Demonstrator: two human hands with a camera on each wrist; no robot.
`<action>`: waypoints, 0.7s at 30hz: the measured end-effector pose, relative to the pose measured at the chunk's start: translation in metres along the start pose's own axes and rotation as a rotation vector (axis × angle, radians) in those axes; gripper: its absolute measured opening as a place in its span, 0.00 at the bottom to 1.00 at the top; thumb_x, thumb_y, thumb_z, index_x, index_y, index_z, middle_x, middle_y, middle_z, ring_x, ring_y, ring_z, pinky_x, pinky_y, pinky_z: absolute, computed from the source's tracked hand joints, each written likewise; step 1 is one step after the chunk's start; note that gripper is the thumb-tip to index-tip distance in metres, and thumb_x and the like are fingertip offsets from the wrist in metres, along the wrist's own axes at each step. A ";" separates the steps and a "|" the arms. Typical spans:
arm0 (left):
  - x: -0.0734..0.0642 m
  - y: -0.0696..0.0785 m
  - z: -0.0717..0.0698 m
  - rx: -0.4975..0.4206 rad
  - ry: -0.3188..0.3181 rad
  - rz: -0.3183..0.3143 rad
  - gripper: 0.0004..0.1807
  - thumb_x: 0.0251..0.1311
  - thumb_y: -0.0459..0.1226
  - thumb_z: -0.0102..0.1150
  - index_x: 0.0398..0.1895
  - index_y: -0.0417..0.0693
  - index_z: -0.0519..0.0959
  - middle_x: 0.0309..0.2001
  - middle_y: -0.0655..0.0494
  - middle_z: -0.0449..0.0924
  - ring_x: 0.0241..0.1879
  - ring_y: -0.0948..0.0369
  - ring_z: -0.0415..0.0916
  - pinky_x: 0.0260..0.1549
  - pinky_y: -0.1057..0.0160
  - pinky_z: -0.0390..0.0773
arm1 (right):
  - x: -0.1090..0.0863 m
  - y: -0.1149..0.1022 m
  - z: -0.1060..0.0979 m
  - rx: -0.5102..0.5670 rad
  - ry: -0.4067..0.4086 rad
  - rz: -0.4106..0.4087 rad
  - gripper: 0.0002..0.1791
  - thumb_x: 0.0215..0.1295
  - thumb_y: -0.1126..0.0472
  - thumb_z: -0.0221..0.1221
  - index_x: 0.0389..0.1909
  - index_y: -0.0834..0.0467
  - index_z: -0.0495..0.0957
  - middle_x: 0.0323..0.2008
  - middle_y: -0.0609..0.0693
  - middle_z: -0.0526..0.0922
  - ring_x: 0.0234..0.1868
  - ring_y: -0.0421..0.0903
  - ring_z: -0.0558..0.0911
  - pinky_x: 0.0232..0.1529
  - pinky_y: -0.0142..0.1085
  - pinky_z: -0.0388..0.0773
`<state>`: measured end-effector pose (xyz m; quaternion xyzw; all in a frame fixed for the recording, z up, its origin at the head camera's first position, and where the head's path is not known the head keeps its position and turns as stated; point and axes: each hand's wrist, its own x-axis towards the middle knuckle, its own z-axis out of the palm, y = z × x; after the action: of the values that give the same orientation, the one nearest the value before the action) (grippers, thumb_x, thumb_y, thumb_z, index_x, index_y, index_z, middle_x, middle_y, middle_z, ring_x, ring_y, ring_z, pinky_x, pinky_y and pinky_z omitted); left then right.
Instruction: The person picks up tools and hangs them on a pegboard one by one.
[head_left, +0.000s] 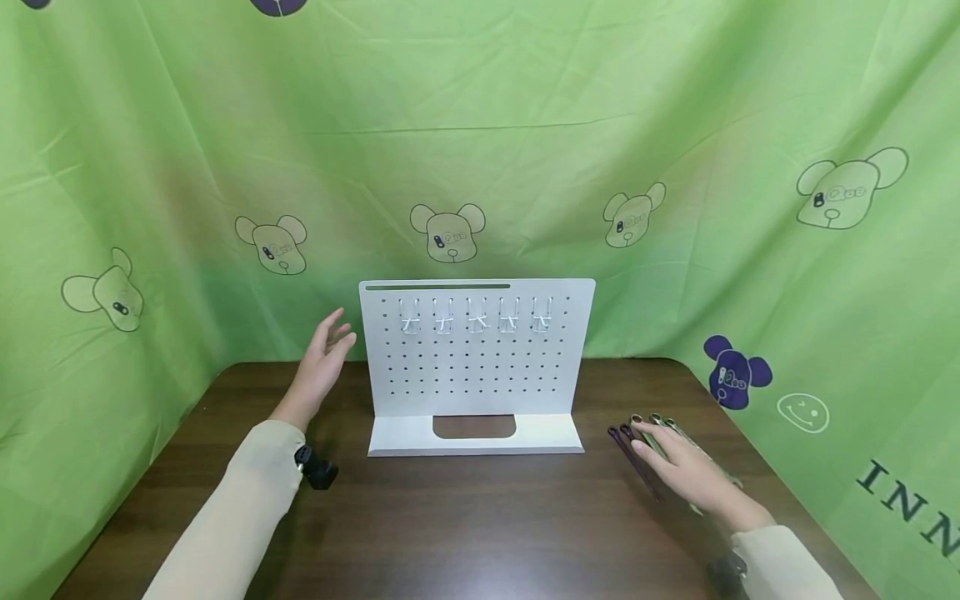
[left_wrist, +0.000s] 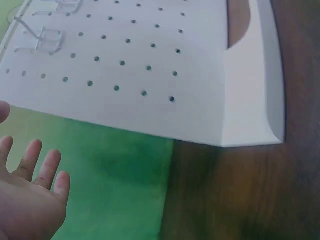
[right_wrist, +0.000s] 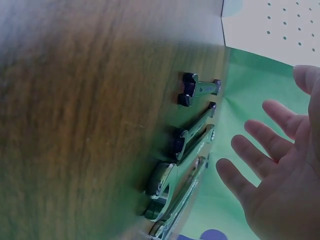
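A white pegboard [head_left: 480, 403] stands upright on its base, with several wire hooks [head_left: 477, 322] in a row near its top. My left hand [head_left: 321, 367] is raised just beside the board's left edge, fingers extended and holding nothing. Over at the right, my right hand [head_left: 686, 467] hovers palm down above several wrenches lying side by side. A dark purple wrench [head_left: 637, 468] is at their left end; the hand partly covers the others. In the right wrist view, the fingers are spread apart from the wrenches [right_wrist: 202, 89].
The brown wooden table [head_left: 457, 525] carries the board and the wrenches. A green curtain [head_left: 525, 167] printed with bear heads hangs close behind the board and along both sides. The board's base has a cut-out opening at its middle.
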<state>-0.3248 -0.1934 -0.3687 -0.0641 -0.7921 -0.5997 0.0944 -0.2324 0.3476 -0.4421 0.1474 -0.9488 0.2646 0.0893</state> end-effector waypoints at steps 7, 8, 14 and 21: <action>0.015 0.012 0.011 -0.056 0.050 -0.024 0.34 0.76 0.46 0.48 0.81 0.59 0.49 0.73 0.46 0.61 0.72 0.45 0.57 0.68 0.40 0.56 | -0.001 0.002 0.003 0.045 0.011 -0.022 0.26 0.78 0.54 0.52 0.65 0.69 0.69 0.64 0.69 0.71 0.65 0.72 0.65 0.61 0.68 0.60; 0.016 0.014 0.012 -0.057 0.056 -0.023 0.35 0.76 0.47 0.48 0.81 0.59 0.49 0.73 0.46 0.61 0.71 0.46 0.57 0.68 0.40 0.57 | -0.001 0.001 0.003 0.048 0.011 -0.022 0.26 0.78 0.54 0.52 0.65 0.69 0.69 0.64 0.70 0.71 0.65 0.72 0.65 0.61 0.68 0.60; 0.025 0.026 0.018 -0.075 0.082 -0.007 0.34 0.75 0.46 0.49 0.80 0.60 0.52 0.72 0.44 0.61 0.70 0.46 0.60 0.68 0.42 0.58 | -0.002 0.002 0.003 0.060 0.031 -0.027 0.25 0.78 0.55 0.52 0.65 0.69 0.70 0.63 0.70 0.72 0.64 0.72 0.67 0.59 0.67 0.62; 0.030 0.038 0.024 -0.108 0.122 0.039 0.33 0.74 0.44 0.52 0.79 0.58 0.55 0.64 0.42 0.68 0.62 0.47 0.68 0.63 0.47 0.65 | -0.004 0.004 0.003 0.084 0.050 0.025 0.24 0.77 0.54 0.54 0.64 0.66 0.72 0.61 0.68 0.74 0.56 0.66 0.77 0.55 0.63 0.71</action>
<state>-0.3480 -0.1601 -0.3322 -0.0479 -0.7499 -0.6425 0.1506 -0.2299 0.3505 -0.4475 0.1327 -0.9361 0.3088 0.1036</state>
